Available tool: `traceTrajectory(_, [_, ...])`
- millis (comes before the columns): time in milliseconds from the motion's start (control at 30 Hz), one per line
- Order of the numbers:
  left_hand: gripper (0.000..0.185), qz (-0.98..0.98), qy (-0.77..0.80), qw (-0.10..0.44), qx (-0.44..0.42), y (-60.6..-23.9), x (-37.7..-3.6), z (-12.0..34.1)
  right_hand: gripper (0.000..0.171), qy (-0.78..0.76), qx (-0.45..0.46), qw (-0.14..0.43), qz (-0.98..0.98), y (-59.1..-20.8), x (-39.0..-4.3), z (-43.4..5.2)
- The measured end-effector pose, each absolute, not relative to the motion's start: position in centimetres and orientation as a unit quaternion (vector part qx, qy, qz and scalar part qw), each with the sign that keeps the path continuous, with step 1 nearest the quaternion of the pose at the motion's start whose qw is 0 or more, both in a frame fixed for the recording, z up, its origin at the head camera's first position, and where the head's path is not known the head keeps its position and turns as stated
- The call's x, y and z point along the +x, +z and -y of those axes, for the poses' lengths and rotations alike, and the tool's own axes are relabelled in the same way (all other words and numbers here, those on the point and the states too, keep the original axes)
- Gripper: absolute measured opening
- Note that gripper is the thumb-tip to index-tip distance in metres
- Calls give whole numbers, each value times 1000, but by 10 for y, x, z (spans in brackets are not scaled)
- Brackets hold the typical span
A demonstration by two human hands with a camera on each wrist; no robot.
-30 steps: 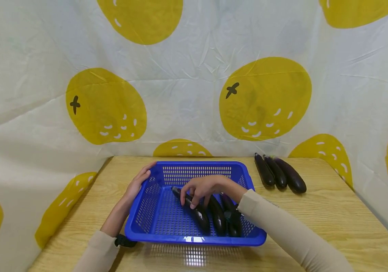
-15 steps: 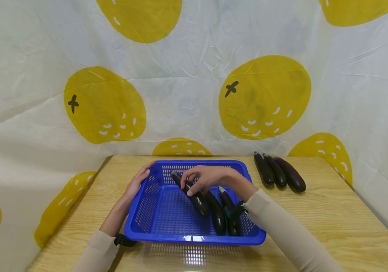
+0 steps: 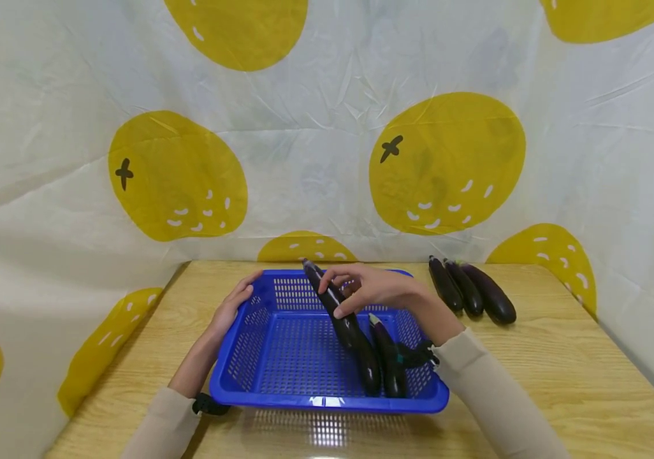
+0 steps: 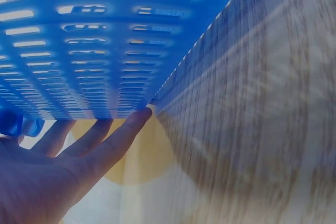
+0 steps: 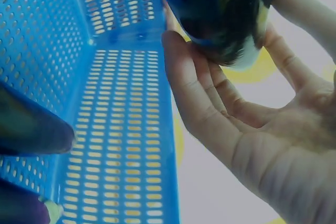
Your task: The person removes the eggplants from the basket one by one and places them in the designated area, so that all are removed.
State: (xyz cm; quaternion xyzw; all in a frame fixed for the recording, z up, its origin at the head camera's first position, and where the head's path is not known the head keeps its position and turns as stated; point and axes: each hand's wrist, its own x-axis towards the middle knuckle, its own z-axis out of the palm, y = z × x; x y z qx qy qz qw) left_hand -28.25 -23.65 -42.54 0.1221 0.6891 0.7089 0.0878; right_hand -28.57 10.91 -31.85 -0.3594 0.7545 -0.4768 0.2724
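Observation:
In the head view my right hand (image 3: pixel 375 290) pinches a dark purple eggplant (image 3: pixel 341 322) between thumb and fingers. This eggplant is tilted, its stem end up above the far rim of the blue plastic basket (image 3: pixel 327 403). Its underside fills the top of the right wrist view, with my fingers around it. Two more eggplants lie in the basket's right part: one (image 3: pixel 368 370) partly behind the held one, the other (image 3: pixel 392 373) beside it. My left hand (image 3: pixel 234 310) rests on the basket's left rim. In the left wrist view its fingers stretch straight along the perforated outer wall (image 4: pixel 89 51).
Three eggplants (image 3: pixel 470 293) lie side by side on the wooden table (image 3: pixel 562 357), right of the basket at the back. A white cloth (image 3: pixel 315 178) with yellow fruit prints hangs behind the table. Dark straps are on both wrists.
My right hand has lifted the eggplant from the basket's floor, moving up and slightly right. Its stem end now rises above the far rim. My left hand and the basket have stayed put.

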Motion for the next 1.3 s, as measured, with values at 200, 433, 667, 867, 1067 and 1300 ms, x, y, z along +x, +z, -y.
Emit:
traceTrajectory(200, [53,-702,698,77,123,-424,-283,236,44,-498,-353,236,-756,-313,-279,-126])
traceTrajectory(433, [53,-702,697,79,125,-425,-282,235,46,-494,-343,186,-777,-308,-269,-153])
traceTrajectory(667, [54,-701,697,78,127,-425,-282,235,49,-508,-341,143,-778,-306,-262,-181])
traceTrajectory(867, [54,-702,696,78,128,-422,-280,234,53,-519,-332,119,-779,-308,-258,-207])
traceTrajectory(1067, [54,-697,701,79,130,-421,-280,234,55,-516,-324,103,-786,-310,-254,-225])
traceTrajectory(1300, [54,-693,704,82,132,-423,-281,234,61,-545,-331,88,-765,-315,-250,-238])
